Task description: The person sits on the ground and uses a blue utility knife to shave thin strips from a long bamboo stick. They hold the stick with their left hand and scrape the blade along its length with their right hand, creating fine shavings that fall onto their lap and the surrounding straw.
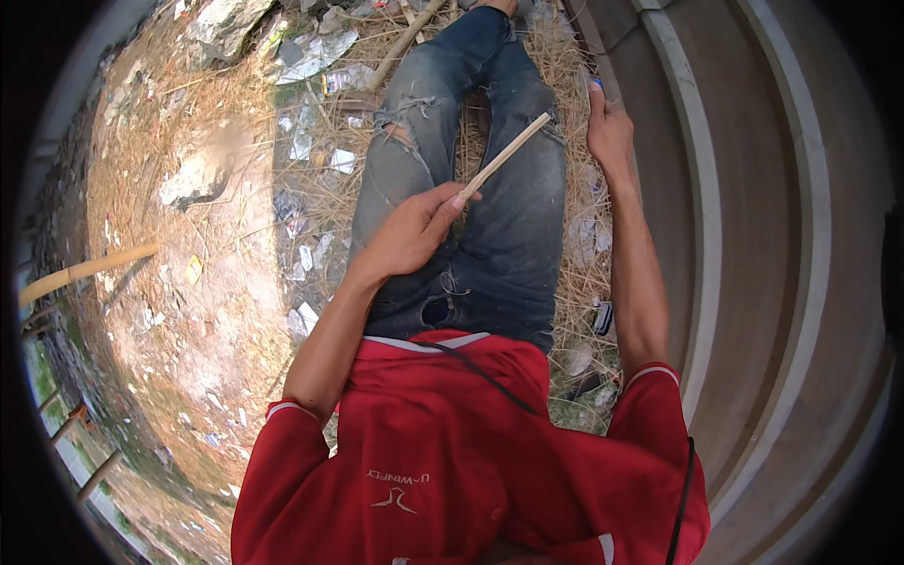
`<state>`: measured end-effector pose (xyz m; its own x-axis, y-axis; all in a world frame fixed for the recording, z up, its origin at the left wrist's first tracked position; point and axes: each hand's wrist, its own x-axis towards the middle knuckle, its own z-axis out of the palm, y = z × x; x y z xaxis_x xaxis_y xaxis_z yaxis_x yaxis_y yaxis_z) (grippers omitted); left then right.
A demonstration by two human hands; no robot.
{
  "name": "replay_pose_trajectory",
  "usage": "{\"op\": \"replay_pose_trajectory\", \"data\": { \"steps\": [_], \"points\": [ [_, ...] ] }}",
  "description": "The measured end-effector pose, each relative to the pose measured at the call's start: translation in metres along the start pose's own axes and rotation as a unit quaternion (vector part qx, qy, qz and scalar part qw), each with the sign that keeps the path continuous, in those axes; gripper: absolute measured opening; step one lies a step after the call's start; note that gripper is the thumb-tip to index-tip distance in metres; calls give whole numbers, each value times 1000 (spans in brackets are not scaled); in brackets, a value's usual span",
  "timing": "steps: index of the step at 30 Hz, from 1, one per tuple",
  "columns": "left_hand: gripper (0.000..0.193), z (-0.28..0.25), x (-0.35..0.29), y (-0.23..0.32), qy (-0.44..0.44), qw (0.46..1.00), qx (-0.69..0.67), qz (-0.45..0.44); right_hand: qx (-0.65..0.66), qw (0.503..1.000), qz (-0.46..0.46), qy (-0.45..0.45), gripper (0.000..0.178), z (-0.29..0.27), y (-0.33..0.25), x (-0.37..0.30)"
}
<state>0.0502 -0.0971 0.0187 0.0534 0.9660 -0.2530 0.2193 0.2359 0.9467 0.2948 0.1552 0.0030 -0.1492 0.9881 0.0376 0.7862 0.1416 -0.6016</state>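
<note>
A thin, pale wooden stick (509,153) slants up and to the right over my thighs. My left hand (414,229) is closed round its lower end, with the thumb along it, just above the lap of my torn jeans (513,226). Off to the right, beside my knee, my right hand (612,139) is closed with its thumb pointing away from me. A small blue thing (597,84) shows at the thumb tip; the rest of what these fingers hold is hidden.
Corrugated sheeting (753,188) rises close on my right. Dry straw and paper scraps (343,161) cover the ground round my legs. A bamboo pole (89,271) juts in at the left, near a large stone (196,181). Another pole (405,45) lies ahead.
</note>
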Motion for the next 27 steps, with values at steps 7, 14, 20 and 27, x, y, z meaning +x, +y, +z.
{"op": "replay_pose_trajectory", "data": {
  "steps": [7, 14, 20, 27],
  "points": [
    [37, -13, -1, -26, 13, 995, -94, -37, 66, 983, -111, -134, 62, -7, -59, -67],
    [39, -9, 20, -9, 35, 999, -16, -11, 43, 958, -155, -238, 59, 33, -79, -113],
    [38, 5, -32, -13, -91, 995, 15, -29, 14, 999, 16, -46, 70, -13, 16, 0],
    [37, 0, 3, -16, 71, 995, -51, 38, 143, 970, -108, -166, 61, -9, -66, -74]
  ]
}}
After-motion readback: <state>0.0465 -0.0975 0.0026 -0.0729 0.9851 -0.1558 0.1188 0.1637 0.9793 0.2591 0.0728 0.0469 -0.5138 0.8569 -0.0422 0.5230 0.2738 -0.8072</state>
